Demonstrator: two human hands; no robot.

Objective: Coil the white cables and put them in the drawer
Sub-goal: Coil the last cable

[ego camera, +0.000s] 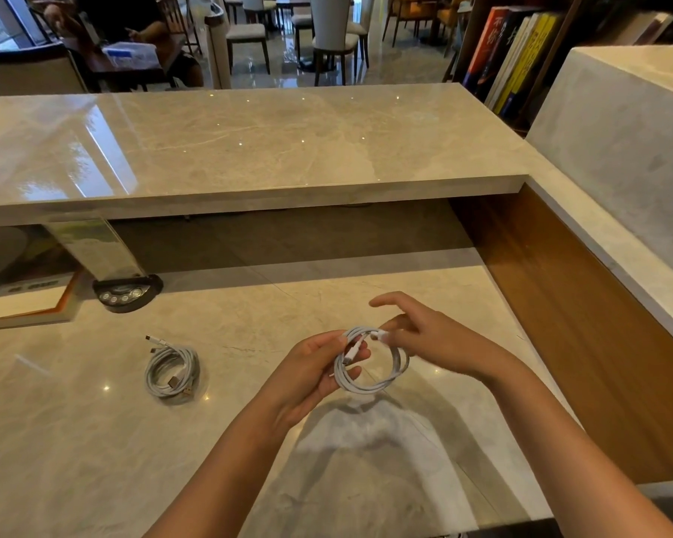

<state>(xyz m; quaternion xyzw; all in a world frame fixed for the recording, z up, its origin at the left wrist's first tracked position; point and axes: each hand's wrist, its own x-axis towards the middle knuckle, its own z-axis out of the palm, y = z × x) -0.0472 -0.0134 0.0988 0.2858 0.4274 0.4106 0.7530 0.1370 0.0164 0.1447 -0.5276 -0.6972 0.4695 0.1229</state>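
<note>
White charging cable [372, 361], wound into a loose ring of several loops, hangs between my two hands above the lower marble desk [249, 440]; my left hand [313, 368] grips the near-left side of the ring, fingers curled round the strands with one plug end lying across them; my right hand [420, 335] pinches the far-right side of the ring near a second plug, index finger stretched forward and free of the cable; the ring is held clear of the stone, its shadow falling on the surface below. A second coiled white cable [171, 372] lies flat on the desk well to the left of my hands, one silver-tipped plug poking out toward the back and another resting on the loops. Beyond it, at the desk's far left, a dark oval device with round buttons [127, 291] sits under the raised marble counter [249, 141]; books [509, 56] stand on a shelf at upper right; chairs [327, 40] fill the room behind. No drawer is in view from my camera.
</note>
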